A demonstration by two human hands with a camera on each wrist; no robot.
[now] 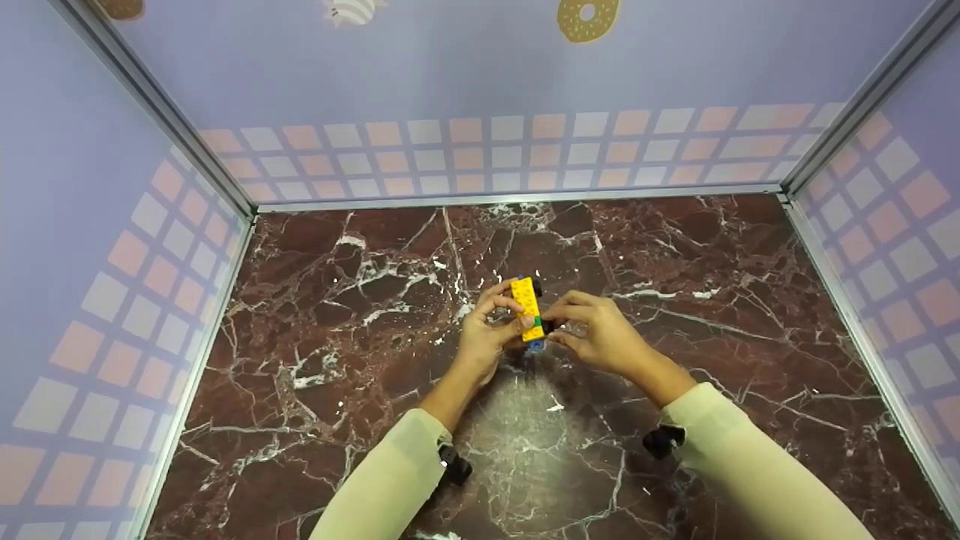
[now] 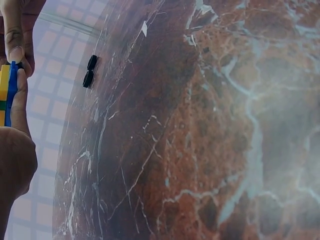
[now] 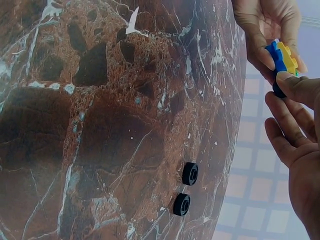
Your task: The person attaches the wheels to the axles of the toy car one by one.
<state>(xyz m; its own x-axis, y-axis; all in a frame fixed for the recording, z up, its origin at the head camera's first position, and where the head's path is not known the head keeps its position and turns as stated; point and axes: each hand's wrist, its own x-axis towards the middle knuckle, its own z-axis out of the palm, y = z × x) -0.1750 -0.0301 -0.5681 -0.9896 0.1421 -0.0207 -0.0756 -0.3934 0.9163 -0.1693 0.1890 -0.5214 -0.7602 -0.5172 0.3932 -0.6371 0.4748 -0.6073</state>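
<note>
My left hand grips a toy vehicle of building bricks, its yellow studded top facing up. Under the yellow sits a blue base, and a small green piece shows near the closer end. One black wheel is on the far right side of the vehicle. With thumb and fingers, my right hand pinches another black wheel against the blue base at the near end. Whether that wheel is fully seated cannot be seen. The vehicle's left side is hidden by my left hand.
Two loose black wheels, one nearer and one farther, stand on the dark red marbled table; the head view does not show them. Lilac panels with pink and white squares wall the table at the back and both sides.
</note>
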